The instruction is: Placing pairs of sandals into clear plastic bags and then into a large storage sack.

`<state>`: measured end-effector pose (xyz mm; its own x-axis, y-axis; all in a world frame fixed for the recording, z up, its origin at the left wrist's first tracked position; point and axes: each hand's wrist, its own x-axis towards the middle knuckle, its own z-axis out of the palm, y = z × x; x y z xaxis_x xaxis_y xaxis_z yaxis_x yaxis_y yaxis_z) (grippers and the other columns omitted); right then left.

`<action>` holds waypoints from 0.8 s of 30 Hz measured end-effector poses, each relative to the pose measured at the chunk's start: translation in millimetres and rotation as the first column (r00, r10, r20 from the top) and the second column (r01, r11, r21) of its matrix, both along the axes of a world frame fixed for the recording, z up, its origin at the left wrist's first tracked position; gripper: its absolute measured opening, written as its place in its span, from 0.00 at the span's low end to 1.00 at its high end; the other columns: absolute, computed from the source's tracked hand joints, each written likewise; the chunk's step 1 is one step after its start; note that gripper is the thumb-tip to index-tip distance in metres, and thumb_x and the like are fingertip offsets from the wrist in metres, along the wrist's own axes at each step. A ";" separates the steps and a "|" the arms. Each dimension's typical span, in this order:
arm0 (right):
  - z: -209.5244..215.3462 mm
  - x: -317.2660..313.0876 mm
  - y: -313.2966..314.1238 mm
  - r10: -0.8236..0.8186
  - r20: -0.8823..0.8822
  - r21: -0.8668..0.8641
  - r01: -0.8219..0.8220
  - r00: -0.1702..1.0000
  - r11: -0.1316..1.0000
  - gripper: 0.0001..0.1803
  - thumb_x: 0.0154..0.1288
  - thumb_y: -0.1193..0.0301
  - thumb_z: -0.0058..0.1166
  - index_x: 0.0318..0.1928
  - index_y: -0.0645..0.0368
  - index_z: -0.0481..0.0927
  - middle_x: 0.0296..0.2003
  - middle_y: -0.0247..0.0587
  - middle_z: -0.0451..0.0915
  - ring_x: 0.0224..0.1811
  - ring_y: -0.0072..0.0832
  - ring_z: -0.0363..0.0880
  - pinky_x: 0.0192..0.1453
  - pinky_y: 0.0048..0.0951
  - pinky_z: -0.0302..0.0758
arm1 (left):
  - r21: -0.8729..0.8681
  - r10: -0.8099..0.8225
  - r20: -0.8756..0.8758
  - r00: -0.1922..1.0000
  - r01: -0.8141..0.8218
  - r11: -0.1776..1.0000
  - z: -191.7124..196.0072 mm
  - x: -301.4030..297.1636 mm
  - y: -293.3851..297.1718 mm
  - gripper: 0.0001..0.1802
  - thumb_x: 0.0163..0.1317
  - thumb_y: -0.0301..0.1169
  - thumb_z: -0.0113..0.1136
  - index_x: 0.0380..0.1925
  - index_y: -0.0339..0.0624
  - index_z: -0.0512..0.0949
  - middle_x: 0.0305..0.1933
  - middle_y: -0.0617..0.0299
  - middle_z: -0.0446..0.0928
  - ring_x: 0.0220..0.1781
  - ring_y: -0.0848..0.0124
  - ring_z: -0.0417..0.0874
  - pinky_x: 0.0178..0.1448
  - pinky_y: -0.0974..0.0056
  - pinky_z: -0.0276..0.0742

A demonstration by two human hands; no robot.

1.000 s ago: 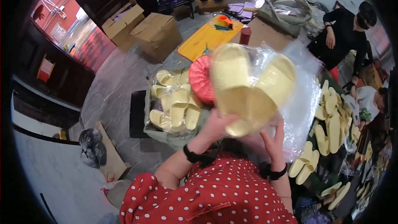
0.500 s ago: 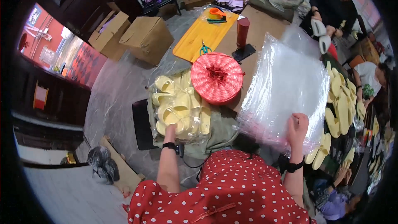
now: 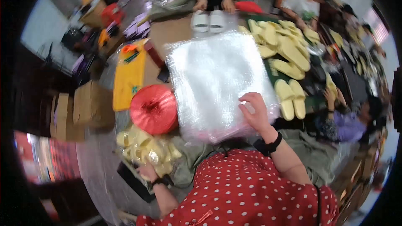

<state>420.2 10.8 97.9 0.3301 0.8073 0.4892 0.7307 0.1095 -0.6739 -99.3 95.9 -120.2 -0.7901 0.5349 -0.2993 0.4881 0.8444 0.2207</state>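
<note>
My left hand (image 3: pixel 147 170) rests at the near edge of a pile of pale yellow slippers (image 3: pixel 144 146) in clear plastic bags. Blur hides how its fingers lie. Over the near right part of a thick stack of clear plastic bags (image 3: pixel 213 79) is my right hand (image 3: pixel 256 113), thumb and fingers apart, holding nothing. A big red roll of plastic twine (image 3: pixel 153 109) stands between the bagged slippers and the stack. Just right of the stack a pair of yellow slippers (image 3: pixel 290 99) lies side by side.
Beyond the twine are a yellow board (image 3: pixel 129 77), a dark red cylinder (image 3: pixel 154 54) and an orange tape dispenser (image 3: pixel 129 48). White slippers (image 3: pixel 208 21) lie before a person opposite. More yellow slippers (image 3: pixel 284 44) are heaped at right, near other people. Cardboard boxes (image 3: pixel 93 104) stand left.
The view has swung to the right. My right hand's fingers have spread from a curl above the bags. My left hand stays at the bagged slippers. The white slippers now lie on the table.
</note>
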 end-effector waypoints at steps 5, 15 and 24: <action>-1.8 83.6 -52.0 -0.233 -0.036 0.165 0.236 0.972 0.958 0.09 0.56 0.81 0.59 0.38 0.60 0.79 0.36 0.42 0.76 0.40 0.38 0.75 0.45 0.34 0.72 | 0.590 -0.374 -0.400 0.836 0.548 0.593 105.5 100.6 -6.2 0.42 0.67 0.51 0.55 0.69 0.32 0.56 0.74 0.35 0.50 0.75 0.42 0.50 0.75 0.43 0.49; -219.3 281.8 -165.9 -0.787 0.143 -0.625 0.671 0.601 0.399 0.39 0.47 0.56 0.71 0.56 0.65 0.70 0.49 0.58 0.74 0.52 0.53 0.72 0.58 0.46 0.70 | 0.408 -0.945 -0.232 -0.233 0.858 -0.311 260.4 374.4 -18.3 0.30 0.59 0.37 0.64 0.61 0.40 0.71 0.75 0.47 0.56 0.78 0.45 0.49 0.76 0.45 0.51; -256.7 319.2 -120.4 -0.730 0.297 -0.548 0.736 0.615 0.397 0.26 0.50 0.57 0.65 0.44 0.65 0.77 0.44 0.58 0.76 0.51 0.53 0.73 0.55 0.49 0.72 | 0.308 -0.987 -0.154 -0.037 0.948 -0.084 209.8 411.2 -31.2 0.38 0.55 0.45 0.66 0.65 0.41 0.69 0.75 0.38 0.52 0.76 0.36 0.46 0.76 0.42 0.48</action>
<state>739.4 -109.6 -158.8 0.9355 0.3512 0.0378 0.3396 -0.8649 -0.3696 311.9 64.7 89.6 0.6310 0.7757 0.0057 0.7122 -0.5822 0.3921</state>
